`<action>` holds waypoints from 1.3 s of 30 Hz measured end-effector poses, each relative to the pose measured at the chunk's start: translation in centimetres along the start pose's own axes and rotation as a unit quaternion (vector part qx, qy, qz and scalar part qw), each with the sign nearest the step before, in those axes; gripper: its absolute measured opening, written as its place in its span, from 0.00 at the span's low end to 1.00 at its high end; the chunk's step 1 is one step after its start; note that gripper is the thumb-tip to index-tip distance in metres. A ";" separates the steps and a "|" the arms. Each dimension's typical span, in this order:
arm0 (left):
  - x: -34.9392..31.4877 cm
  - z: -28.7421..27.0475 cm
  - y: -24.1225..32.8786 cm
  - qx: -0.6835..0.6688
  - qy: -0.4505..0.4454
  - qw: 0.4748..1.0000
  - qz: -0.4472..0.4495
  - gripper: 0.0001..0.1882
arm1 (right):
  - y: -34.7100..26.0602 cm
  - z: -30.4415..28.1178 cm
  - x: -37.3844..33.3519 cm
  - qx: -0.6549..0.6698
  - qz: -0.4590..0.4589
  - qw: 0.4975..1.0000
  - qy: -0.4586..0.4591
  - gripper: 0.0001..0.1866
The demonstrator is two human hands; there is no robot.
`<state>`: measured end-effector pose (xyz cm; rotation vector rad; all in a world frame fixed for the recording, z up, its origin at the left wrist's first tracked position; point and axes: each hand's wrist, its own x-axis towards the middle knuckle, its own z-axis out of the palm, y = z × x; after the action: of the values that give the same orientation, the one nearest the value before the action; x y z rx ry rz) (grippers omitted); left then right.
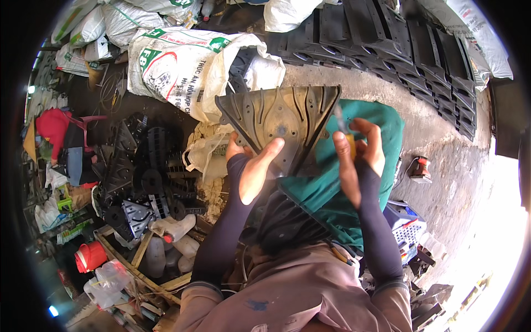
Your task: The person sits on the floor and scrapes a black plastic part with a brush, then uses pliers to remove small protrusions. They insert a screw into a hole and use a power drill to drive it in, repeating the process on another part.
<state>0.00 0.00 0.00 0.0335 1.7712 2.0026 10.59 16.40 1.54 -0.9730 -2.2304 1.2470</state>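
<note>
My left hand (pixel 254 174) grips the narrow near end of a triangular black plastic part (pixel 282 110), its thumb on top. The part is held up over my lap, wide edge away from me, its dusty face showing curved ribs and small holes. My right hand (pixel 362 157) is closed around a yellow-handled knife-like tool (pixel 350 145), just off the part's right edge. Its thin grey blade points away from me and is blurred. Green cloth (pixel 379 124) covers my lap beneath, and another black part (pixel 285 218) lies there near my waist.
An open white woven sack (pixel 171 72) holding dark parts lies at the far left. Rows of black plastic parts (pixel 381 41) stand at the far right. More black parts (pixel 127 160) and a wooden crate of bottles (pixel 141 249) are on the left. A red power tool (pixel 421 170) sits right.
</note>
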 end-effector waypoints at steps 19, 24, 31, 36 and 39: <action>1.7 6.1 1.3 0.297 -0.006 0.954 0.031 0.50 | 0.6 -4.0 -0.9 0.288 0.136 0.947 0.043 0.08; 0.0 0.5 1.3 0.156 -0.132 0.979 0.011 0.16 | 2.4 -6.2 -0.6 0.243 0.214 0.946 0.026 0.14; -8.5 -6.3 0.3 0.373 -0.307 0.863 -0.147 0.28 | 5.5 -7.7 -0.5 0.142 0.220 0.965 0.007 0.14; -8.6 -6.7 2.0 0.153 -0.190 0.951 -0.187 0.23 | 5.7 -11.0 -0.9 -0.120 0.186 0.974 0.043 0.31; -6.8 -7.3 4.8 0.029 -0.099 0.977 -0.185 0.24 | 4.1 -12.3 -2.0 -0.046 0.151 0.985 0.073 0.26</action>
<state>2.26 -9.48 5.24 -0.0714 1.5758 1.6228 21.28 23.41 4.36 -1.4325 -2.0975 1.1580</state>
